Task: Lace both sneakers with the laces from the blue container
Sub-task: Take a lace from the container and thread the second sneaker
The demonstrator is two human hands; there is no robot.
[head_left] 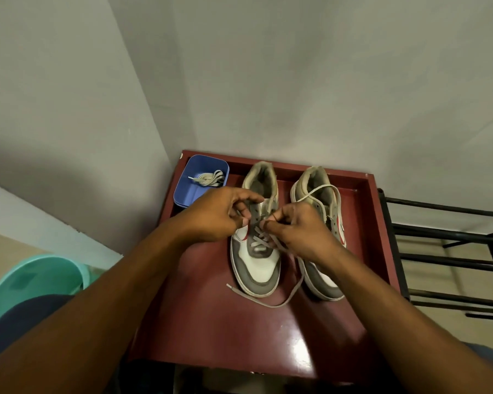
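Observation:
Two grey and white sneakers stand side by side on a dark red table (211,322), toes toward me. The left sneaker (258,268) carries a grey lace (268,304) crossed through its lower eyelets; one free end trails over the table in front of the toe. My left hand (219,214) pinches the shoe's left eyelet flap. My right hand (299,231) pinches the lace at the shoe's right eyelets. The right sneaker (322,282), partly hidden by my right hand, has a pale lace looped over its opening. A blue container (187,191) at the table's back left holds a bundled lace (209,179).
The table sits in a corner between grey walls. A black metal rack (453,251) stands to its right. A teal plastic tub (34,280) sits on the floor at the left, beside my knee.

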